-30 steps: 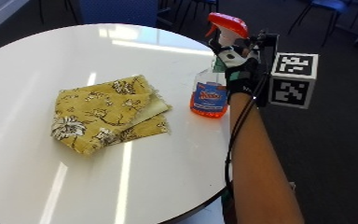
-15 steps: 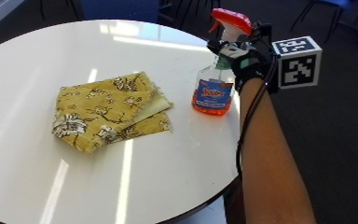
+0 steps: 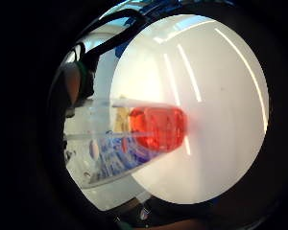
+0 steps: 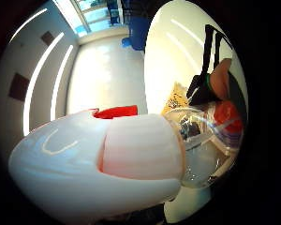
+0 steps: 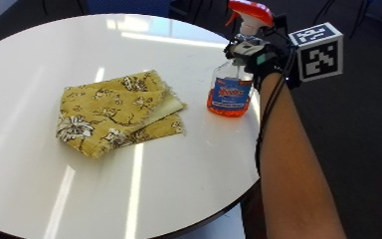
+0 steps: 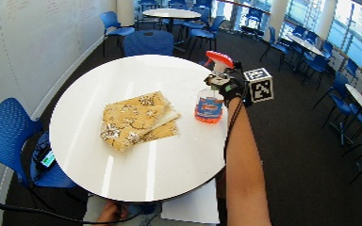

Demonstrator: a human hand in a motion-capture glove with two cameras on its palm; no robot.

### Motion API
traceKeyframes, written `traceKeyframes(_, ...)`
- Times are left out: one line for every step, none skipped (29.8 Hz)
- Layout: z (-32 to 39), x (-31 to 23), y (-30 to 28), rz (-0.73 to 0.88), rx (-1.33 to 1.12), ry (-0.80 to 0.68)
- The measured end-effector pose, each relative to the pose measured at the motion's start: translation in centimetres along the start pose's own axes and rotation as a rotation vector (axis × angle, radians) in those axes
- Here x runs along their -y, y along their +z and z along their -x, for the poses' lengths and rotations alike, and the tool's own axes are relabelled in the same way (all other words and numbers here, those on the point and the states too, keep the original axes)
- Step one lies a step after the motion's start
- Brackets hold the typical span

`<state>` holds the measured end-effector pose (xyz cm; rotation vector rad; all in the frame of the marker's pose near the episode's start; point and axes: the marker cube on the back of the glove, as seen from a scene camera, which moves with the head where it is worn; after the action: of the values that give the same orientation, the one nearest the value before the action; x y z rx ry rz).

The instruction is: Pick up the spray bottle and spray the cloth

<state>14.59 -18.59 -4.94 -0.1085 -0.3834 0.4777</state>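
My gloved right hand (image 5: 260,55) was wrapped around the neck of the spray bottle (image 5: 234,74), fingers curled round it just under the trigger head. The bottle stood upright on the round white table (image 5: 78,164), near the edge on my side, its long axis vertical and its base on the tabletop. Its red nozzle (image 5: 247,10) pointed away from my hand, over the table towards the far side. The yellow flowered cloth (image 5: 115,112) lay folded flat nearer the middle of the table, close to the bottle but apart from it.

From the outside view I could read the bottle's blue label (image 5: 229,93) and see the orange liquid (image 5: 227,107) filling only its lower part. The wide outside view added blue chairs (image 6: 8,136) around the table and more tables behind. The little-finger-side palm view looked down along the bottle, its clear wall (image 3: 101,143) and the orange liquid (image 3: 158,127) against the white tabletop, with nothing of the cloth I could be sure of. The thumb-side palm view was mostly filled by the white trigger head (image 4: 93,164), with a sliver of the cloth (image 4: 175,98) beyond it
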Motion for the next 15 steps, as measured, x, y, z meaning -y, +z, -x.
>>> traceKeyframes(0.07,0.07,-0.02,-0.017,-0.002,-0.003)
traceKeyframes(0.12,0.13,-0.04,-0.034,-0.004,-0.005)
traceKeyframes(0.12,0.16,-0.06,-0.050,-0.004,-0.007)
traceKeyframes(0.09,0.18,-0.07,-0.063,-0.005,-0.007)
traceKeyframes(0.05,0.18,-0.08,-0.074,-0.004,-0.007)
traceKeyframes(0.00,0.18,-0.07,-0.085,-0.004,-0.007)
traceKeyframes(-0.04,0.18,-0.06,-0.096,-0.003,-0.007)
traceKeyframes(-0.06,0.17,-0.04,-0.106,-0.002,-0.007)
traceKeyframes(-0.08,0.15,-0.02,-0.114,-0.002,-0.007)
traceKeyframes(-0.09,0.12,0.00,-0.119,-0.002,-0.008)
traceKeyframes(-0.10,0.09,0.01,-0.122,-0.003,-0.009)
traceKeyframes(-0.08,0.08,0.02,-0.125,-0.004,-0.011)
traceKeyframes(-0.02,0.07,0.01,-0.127,-0.005,-0.015)
traceKeyframes(0.08,0.06,0.00,-0.129,-0.006,-0.019)
traceKeyframes(0.22,0.05,-0.02,-0.133,-0.007,-0.025)
